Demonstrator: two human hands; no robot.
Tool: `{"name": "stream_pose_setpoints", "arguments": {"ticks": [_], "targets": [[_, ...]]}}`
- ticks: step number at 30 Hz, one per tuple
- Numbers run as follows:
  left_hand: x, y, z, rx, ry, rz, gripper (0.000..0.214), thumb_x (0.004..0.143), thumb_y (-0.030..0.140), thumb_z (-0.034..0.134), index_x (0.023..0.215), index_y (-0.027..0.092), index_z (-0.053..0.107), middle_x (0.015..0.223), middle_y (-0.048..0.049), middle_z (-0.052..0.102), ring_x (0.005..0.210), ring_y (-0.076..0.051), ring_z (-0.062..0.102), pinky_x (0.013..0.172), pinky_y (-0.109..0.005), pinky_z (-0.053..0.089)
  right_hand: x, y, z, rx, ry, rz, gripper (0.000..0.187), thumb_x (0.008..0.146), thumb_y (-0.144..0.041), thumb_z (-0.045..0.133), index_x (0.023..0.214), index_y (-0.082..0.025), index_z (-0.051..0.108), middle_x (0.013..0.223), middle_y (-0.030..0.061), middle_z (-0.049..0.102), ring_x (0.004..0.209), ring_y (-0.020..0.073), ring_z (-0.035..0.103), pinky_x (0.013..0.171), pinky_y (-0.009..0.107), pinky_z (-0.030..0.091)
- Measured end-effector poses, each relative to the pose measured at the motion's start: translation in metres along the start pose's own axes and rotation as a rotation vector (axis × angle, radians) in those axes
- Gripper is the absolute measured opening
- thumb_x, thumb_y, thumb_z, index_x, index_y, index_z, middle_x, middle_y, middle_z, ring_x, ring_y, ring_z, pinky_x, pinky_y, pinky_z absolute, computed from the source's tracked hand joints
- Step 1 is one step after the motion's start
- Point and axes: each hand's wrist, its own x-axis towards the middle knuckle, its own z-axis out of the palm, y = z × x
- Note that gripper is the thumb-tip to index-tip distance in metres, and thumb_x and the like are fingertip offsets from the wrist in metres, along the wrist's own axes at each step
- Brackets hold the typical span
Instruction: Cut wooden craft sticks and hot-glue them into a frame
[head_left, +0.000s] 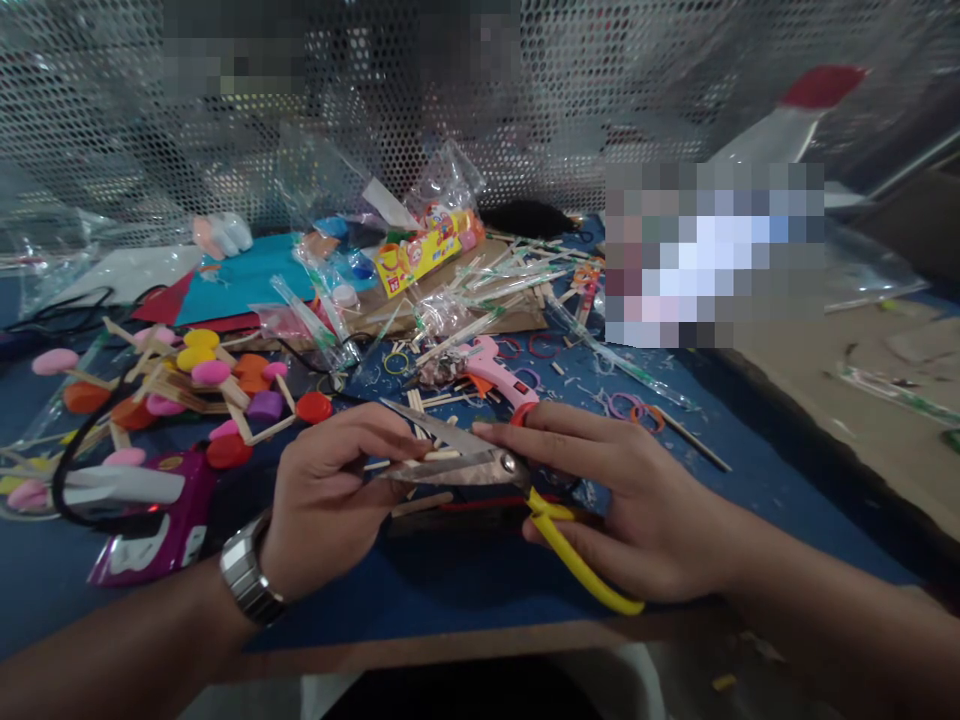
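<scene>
In the head view, my right hand (pixel 645 500) is closed round the handles of a pair of scissors (pixel 487 466), one handle yellow and the other red. The blades are spread and point left. My left hand (pixel 322 490), with a metal watch on its wrist, pinches a thin wooden stick (pixel 444 454). That stick lies between the scissor blades, close to the left fingertips; whether a blade touches it I cannot tell. Just beyond the hands, a pink glue gun (pixel 491 370) rests on the blue table (pixel 480 600) among loose sticks.
Wooden-stick structures with colourful round pieces (pixel 196 358) stand at left, behind a purple and white device (pixel 187 500) with a red light. A yellow packet (pixel 427 252), bundled sticks (pixel 495 285) and coloured sheets (pixel 240 280) lie farther back. Cardboard (pixel 840 380) covers the right side.
</scene>
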Motion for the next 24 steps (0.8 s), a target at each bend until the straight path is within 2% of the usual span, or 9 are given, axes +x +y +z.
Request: {"name": "stream_pose_setpoints", "arguments": {"ticks": [6,13,24], "targets": [[-0.0011,-0.0019,-0.0005,-0.032,-0.025,0.021,0.018,0.079,0.006,0.078,0.077,0.019,0.067,0.080,-0.0031,0.075,0.075,-0.016,0.072,0.068,-0.028,0.061,0.0000,-0.0004,-0.0004,-0.001,-0.021,0.004,0.049,0.093,-0.030,0.061,0.139,-0.014,0.057,0.105,0.0129,0.066,0.087,0.0199,0.066,0.073,0.030,0.056],[-0.0011,-0.0025,-0.0002,-0.046,-0.017,0.038,0.014,0.080,0.013,0.081,0.079,0.021,0.070,0.080,-0.0040,0.076,0.075,-0.019,0.073,0.067,-0.031,0.062,-0.0013,0.0006,0.0002,-0.018,-0.026,-0.043,0.044,0.098,-0.033,0.056,0.138,-0.015,0.056,0.101,0.0138,0.067,0.080,0.0208,0.066,0.066,0.032,0.055],[-0.0006,-0.0025,-0.0014,-0.007,-0.032,0.058,0.015,0.081,0.008,0.077,0.078,0.019,0.068,0.080,-0.0032,0.076,0.077,-0.017,0.073,0.069,-0.028,0.061,-0.0014,0.0003,-0.0042,-0.038,-0.065,-0.035,0.043,0.099,-0.032,0.054,0.139,-0.015,0.055,0.107,0.0157,0.068,0.085,0.0222,0.069,0.069,0.033,0.057]]}}
